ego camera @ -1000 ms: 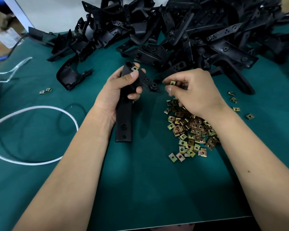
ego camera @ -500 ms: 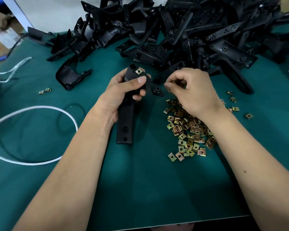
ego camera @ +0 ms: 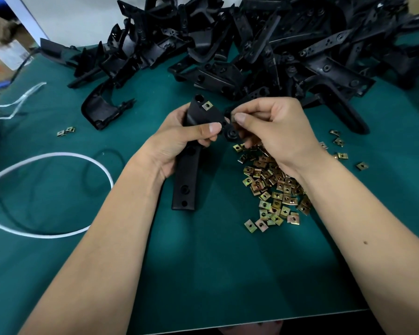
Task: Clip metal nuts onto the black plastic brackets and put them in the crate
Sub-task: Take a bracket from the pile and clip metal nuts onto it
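In the head view, the left hand (ego camera: 179,139) grips a black bracket (ego camera: 188,170) around its upper part, fingers and thumb curled round it, the long lower leg hanging toward the near edge of the green mat (ego camera: 203,274). One brass clip nut (ego camera: 207,105) already sits on the bracket's far end. The right hand (ego camera: 273,131) has closed in from the right since a second ago — then it held a nut in plain sight, apart from the bracket; now its thumb and forefinger pinch right at the bracket's small side tab (ego camera: 230,134), and the nut itself is hidden between the fingertips. Whether it is still in the pinch or already seated on the tab cannot be told.

That shift suggests the second nut is being pushed on just now, so this bracket is probably close to finished.

The loose nut pile (ego camera: 273,189) lies on the mat just under and near the right wrist, with a few strays to the right and two at far left. The heap of untouched brackets (ego camera: 276,44) fills the far side. A white cable (ego camera: 46,160) loops at left. No crate is in view.
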The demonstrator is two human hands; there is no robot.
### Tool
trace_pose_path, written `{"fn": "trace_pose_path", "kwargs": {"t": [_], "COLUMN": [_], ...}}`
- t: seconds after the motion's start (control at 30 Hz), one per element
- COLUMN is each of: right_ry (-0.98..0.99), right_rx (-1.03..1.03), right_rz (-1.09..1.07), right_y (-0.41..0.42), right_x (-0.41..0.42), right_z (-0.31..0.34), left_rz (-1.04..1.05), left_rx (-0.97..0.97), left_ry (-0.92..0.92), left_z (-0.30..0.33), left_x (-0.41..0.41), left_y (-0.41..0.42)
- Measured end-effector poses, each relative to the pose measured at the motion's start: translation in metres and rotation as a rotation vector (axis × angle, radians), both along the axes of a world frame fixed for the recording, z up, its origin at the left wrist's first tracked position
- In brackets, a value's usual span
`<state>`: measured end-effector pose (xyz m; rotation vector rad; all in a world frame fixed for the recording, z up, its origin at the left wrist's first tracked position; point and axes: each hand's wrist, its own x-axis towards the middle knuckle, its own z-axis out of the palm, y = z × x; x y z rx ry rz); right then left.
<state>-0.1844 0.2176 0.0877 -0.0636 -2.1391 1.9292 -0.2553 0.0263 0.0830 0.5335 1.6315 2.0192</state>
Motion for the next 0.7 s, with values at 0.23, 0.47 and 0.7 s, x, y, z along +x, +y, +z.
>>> {"fn": "trace_pose_path", "kwargs": {"t": [0.23,0.47,0.7], "right_ry": [-0.048,-0.051,-0.053], "right_rx": [-0.098,-0.103,-0.065], "right_rz": [0.056,0.127,0.133], "right_y": [-0.0012,-0.0005,-0.0008], "right_x": [0.0013,0.0038,0.004], "right_z": [0.0013,0.0055,0.0065], "left_rz": [0.004,0.006,-0.031], "left_rx": [0.029,0.049,-0.041], "left_ry": [-0.022,-0.046,0.048], "left_z": [0.0024,0.0022,0.004], "left_x": [0.0027,0.0027,0.0047], "left_y": [0.0016,0.0017,0.0]}}
